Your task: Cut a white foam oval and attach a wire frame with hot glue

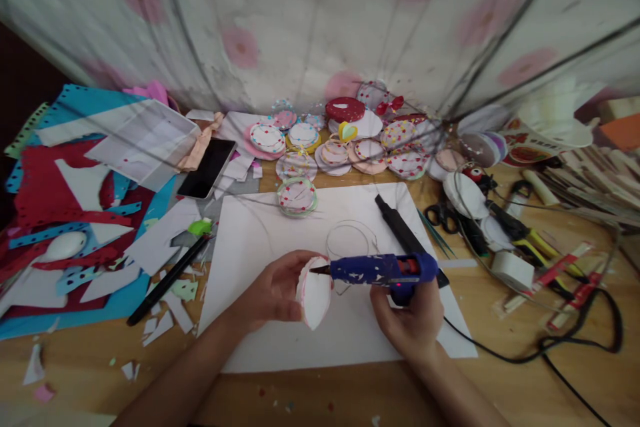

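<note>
My left hand (281, 290) grips a small white paper cup-like piece (315, 300) with a pinkish scalloped rim, tilted so that its white face turns to the right. In my right hand (413, 320) is a blue glue gun (383, 269), its surface flecked with white and a small red light on its side. The gun's dark nozzle points left and meets the upper rim of the paper piece; whether it touches I cannot tell. Both are above a white paper sheet (270, 350). A thin wire loop (349, 221) lies on the sheet behind the gun.
Decorated paper discs (296, 197) cluster along the back. Coloured paper scraps (50, 187), a white box (145, 140) and a phone (207, 169) lie left. A black tool (403, 230), scissors (443, 218), yellow-handled pliers (533, 247) and a black cable (505, 357) are at right.
</note>
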The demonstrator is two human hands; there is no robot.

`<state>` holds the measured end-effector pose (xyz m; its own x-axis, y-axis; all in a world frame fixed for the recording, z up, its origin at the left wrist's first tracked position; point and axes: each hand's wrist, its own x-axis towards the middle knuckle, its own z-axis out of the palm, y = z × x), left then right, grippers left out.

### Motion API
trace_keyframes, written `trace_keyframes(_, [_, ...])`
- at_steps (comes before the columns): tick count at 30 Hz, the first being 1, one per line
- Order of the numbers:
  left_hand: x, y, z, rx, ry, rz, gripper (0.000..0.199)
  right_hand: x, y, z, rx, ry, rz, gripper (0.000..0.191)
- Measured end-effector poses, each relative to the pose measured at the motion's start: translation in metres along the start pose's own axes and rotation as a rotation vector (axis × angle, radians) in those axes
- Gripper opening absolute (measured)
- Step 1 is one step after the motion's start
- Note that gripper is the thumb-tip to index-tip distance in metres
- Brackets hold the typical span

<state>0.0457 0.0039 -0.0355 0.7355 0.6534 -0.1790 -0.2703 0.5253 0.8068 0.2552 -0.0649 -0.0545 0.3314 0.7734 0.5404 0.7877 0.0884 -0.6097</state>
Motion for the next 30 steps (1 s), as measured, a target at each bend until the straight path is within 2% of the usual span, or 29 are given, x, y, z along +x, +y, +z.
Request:
trace_keyframes(12, [-0.0029,0.0024,0.0029,0.035,0.052,0.089,0.074,0.0003,0.0002,-0.0009,-0.058,0.014,0.004,0.021])
trace_keyframes(30, [-0.0017,-0.0003,-0.0009,0.068,-0.004,0.162,0.078,-0.0016,0.0036,-0.0020,-0.135,0.072,-0.039,0.018])
